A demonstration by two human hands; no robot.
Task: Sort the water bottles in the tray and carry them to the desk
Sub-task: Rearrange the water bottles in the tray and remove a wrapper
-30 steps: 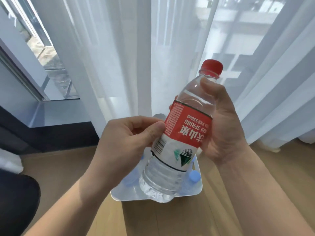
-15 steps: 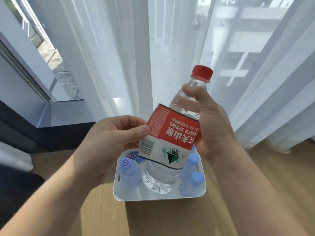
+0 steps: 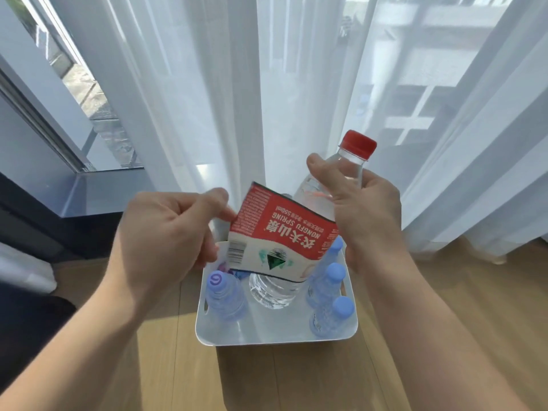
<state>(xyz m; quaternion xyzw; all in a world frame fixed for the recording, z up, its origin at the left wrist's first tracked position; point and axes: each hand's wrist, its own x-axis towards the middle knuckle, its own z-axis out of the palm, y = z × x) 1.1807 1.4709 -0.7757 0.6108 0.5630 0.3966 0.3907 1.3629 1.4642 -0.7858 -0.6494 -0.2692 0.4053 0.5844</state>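
A clear water bottle (image 3: 274, 287) with a red cap (image 3: 358, 143) is held upright and slightly tilted over a white tray (image 3: 275, 336) on the floor. My right hand (image 3: 360, 209) grips its neck and shoulder. My left hand (image 3: 169, 232) pinches the left edge of its red and white label (image 3: 278, 235), which has come loose and stands away from the bottle. Several small bottles with blue caps stand in the tray: one at the left (image 3: 224, 295), three along the right side (image 3: 332, 315).
Sheer white curtains (image 3: 225, 84) hang right behind the tray. A window with a grey sill (image 3: 98, 188) is at the left. The wooden floor (image 3: 296, 381) spreads toward me. A dark shape (image 3: 26, 327) lies at the lower left.
The label has peeled further off the bottle as my left hand pulled it leftward. The bottle has dropped lower over the tray, and more of the tray and small bottles shows.
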